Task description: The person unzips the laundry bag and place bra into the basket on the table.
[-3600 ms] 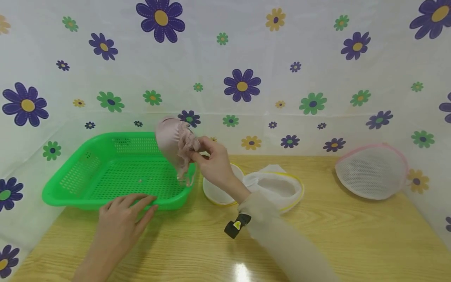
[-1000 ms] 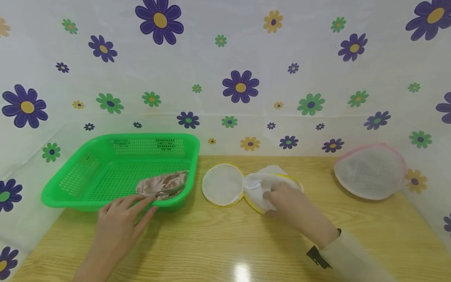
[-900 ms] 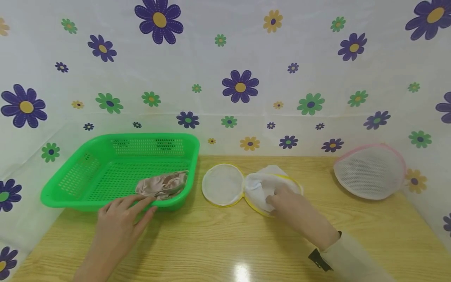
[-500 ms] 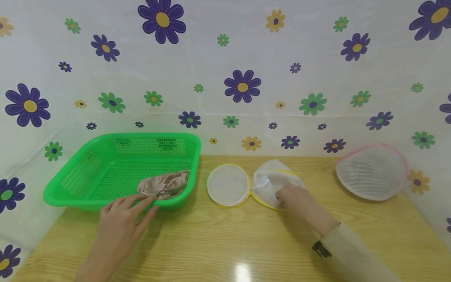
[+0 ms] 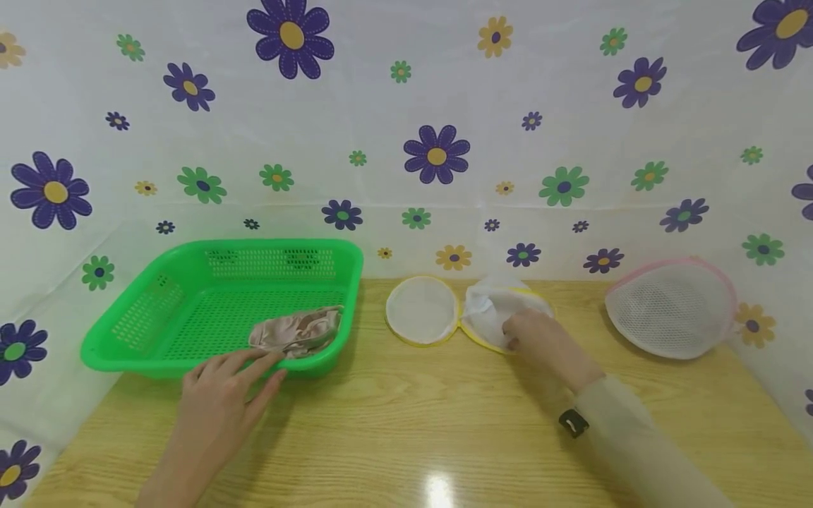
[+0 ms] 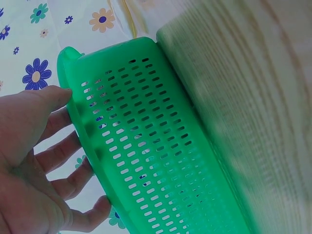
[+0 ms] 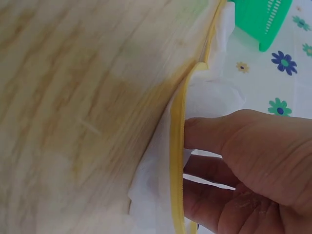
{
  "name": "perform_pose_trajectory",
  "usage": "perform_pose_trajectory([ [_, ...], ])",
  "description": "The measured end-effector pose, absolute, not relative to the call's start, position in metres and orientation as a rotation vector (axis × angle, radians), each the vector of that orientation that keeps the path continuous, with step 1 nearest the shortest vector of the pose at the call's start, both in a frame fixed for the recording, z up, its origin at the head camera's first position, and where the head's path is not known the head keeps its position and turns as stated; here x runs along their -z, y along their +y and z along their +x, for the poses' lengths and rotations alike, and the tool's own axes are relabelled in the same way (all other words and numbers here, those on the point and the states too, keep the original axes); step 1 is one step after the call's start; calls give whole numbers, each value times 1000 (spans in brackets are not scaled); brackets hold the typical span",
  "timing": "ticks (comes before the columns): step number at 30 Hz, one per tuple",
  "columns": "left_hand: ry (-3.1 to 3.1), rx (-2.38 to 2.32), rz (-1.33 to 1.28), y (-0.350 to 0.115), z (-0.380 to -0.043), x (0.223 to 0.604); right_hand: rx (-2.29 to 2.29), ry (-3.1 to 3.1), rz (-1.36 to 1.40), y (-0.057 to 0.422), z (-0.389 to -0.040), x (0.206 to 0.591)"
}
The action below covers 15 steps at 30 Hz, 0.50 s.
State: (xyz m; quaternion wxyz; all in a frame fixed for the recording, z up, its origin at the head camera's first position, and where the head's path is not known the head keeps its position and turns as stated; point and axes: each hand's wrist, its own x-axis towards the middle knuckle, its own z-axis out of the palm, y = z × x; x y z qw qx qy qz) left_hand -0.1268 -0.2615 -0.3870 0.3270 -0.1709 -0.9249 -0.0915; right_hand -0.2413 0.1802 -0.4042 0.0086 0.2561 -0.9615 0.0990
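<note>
In the head view, my left hand [image 5: 219, 395] rests on the near rim of the green plastic basket [image 5: 219, 243]. The left wrist view has its fingertips [image 6: 61, 152] along the basket rim, fingers loosely bent. A pale pink satin garment [image 5: 297, 331] lies bunched in the basket's near right corner. My right hand [image 5: 540, 342] is at an unzipped white mesh laundry bag with yellow trim, its flat round lid [image 5: 422, 310] folded out to the left. In the right wrist view, the thumb and fingers reach past the yellow zip edge [image 7: 178, 136] and pinch the bag; the fingertips are hidden.
A second white mesh bag [image 5: 670, 310] with pink trim stands at the back right of the wooden table [image 5: 381, 437]. A white flower-print sheet [image 5: 476, 92] hangs close behind the table. A black strap [image 5: 574, 423] is on the right wrist.
The pink garment went from my right hand into the basket. My right hand then moved to the yellow-trimmed bag, which has slid right and back. The left hand stayed put.
</note>
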Motion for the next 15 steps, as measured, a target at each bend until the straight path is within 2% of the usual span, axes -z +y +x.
perform_pose_trajectory([
  [15,-2419,233,-442,-262,-127,387,-335,-3042,703,188,-242,401],
])
